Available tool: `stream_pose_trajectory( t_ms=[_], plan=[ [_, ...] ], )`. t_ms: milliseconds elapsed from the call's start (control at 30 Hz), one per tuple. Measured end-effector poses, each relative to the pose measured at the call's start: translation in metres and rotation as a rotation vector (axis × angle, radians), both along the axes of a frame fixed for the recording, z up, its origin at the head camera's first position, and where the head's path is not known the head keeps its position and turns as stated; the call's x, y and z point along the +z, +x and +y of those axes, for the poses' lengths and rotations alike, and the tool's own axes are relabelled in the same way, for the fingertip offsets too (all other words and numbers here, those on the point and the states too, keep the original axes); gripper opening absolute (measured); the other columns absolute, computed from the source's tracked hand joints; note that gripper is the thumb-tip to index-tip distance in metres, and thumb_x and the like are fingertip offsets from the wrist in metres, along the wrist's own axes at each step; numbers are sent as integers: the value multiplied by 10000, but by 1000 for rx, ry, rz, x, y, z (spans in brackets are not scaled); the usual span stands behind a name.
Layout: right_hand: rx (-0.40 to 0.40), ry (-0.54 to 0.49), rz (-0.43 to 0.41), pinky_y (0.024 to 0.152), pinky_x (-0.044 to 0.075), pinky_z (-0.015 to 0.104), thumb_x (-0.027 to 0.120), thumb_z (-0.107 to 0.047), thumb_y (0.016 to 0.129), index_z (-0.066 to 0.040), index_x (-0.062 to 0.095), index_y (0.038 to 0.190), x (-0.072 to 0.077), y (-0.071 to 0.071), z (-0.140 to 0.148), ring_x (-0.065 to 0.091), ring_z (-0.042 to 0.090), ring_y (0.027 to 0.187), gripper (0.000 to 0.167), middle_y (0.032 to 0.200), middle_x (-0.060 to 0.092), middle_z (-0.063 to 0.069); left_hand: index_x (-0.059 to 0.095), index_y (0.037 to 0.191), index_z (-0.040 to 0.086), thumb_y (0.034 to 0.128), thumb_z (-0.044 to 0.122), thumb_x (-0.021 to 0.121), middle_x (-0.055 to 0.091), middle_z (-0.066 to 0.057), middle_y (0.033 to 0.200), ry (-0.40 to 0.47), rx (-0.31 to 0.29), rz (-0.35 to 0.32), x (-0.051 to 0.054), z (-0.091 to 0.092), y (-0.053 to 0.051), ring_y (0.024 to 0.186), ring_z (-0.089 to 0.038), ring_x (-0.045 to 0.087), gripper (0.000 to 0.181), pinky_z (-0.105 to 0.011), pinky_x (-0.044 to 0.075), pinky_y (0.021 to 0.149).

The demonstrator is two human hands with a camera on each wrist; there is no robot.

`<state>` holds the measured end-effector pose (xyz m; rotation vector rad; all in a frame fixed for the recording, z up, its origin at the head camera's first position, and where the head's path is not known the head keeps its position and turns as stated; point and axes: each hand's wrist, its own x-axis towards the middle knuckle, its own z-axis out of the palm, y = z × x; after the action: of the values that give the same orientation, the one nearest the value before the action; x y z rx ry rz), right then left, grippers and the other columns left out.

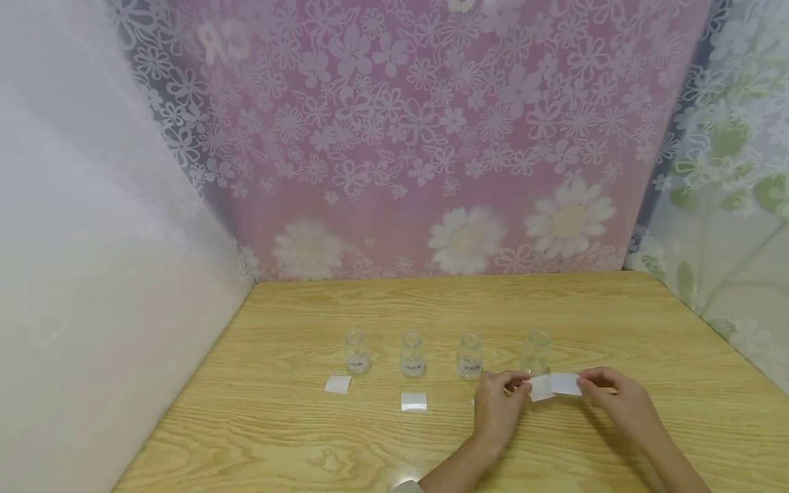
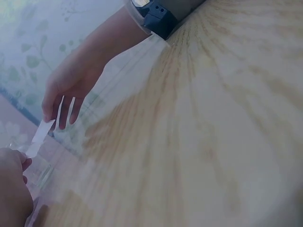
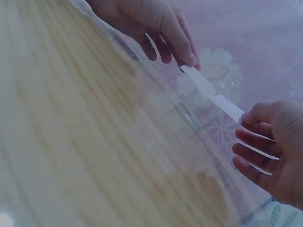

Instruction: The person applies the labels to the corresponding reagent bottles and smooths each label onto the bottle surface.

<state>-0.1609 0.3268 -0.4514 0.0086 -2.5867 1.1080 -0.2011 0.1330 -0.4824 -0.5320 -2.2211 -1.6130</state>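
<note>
In the head view my left hand [image 1: 498, 404] pinches a small white paper piece [image 1: 541, 388] between thumb and fingertip. Just right of it, my right hand [image 1: 622, 400] pinches a second white piece [image 1: 565, 384] by its outer edge. The two pieces meet edge to edge, and whether they are joined I cannot tell. A clear glass bottle [image 1: 536, 349] with no visible label stands right behind them. In the right wrist view the white strip [image 3: 203, 85] stretches between both hands, held off the table.
Three more glass bottles stand in a row to the left: one [image 1: 356, 356], another [image 1: 412, 357] and a third [image 1: 470, 359], each with a printed white label. Two white slips [image 1: 337, 384] lie before them; another is mostly covered by my left hand. Patterned curtains surround the wooden table [image 1: 277, 438].
</note>
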Motion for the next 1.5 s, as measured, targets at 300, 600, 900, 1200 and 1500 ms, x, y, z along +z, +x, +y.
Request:
stream_pose_trajectory(
  t_ms=[300, 600, 900, 1200, 1500],
  plan=[
    [-64, -50, -74, 566, 487, 237, 560, -302, 925, 45, 613, 1025, 0, 1, 8, 614, 114, 706, 365, 966, 626, 222, 736, 824, 178, 759, 165, 760, 582, 182, 728, -294, 36, 58, 2, -2, 2, 708, 49, 403, 71, -77, 353, 598],
    [-61, -89, -72, 573, 501, 235, 567, -291, 923, 58, 606, 1024, 0, 2, 6, 604, 80, 690, 366, 961, 626, 212, 735, 789, 201, 727, 206, 787, 620, 175, 703, -439, 74, 161, -1, -3, 1, 686, 47, 385, 81, -67, 307, 594],
    [-68, -74, -102, 571, 492, 240, 564, -312, 922, 49, 609, 1026, 1, 2, 7, 606, 114, 714, 379, 974, 623, 215, 729, 784, 219, 715, 236, 794, 618, 188, 706, -475, 107, 221, -4, -3, -1, 674, 41, 380, 96, -67, 292, 608],
    [-80, -41, -69, 602, 468, 271, 579, -316, 913, 14, 632, 996, 2, 2, 4, 569, 72, 753, 344, 951, 638, 178, 719, 825, 208, 739, 227, 775, 611, 180, 765, -396, 92, 286, -4, -3, -1, 713, 44, 411, 104, -39, 293, 648],
    [-18, -41, 36, 629, 480, 182, 613, -216, 899, -14, 640, 968, 0, 2, -23, 507, -17, 811, 214, 920, 644, 106, 696, 978, 158, 814, 199, 703, 640, 103, 959, -207, -105, 396, 1, -2, 0, 885, 2, 497, 169, -65, 367, 759]
  ],
)
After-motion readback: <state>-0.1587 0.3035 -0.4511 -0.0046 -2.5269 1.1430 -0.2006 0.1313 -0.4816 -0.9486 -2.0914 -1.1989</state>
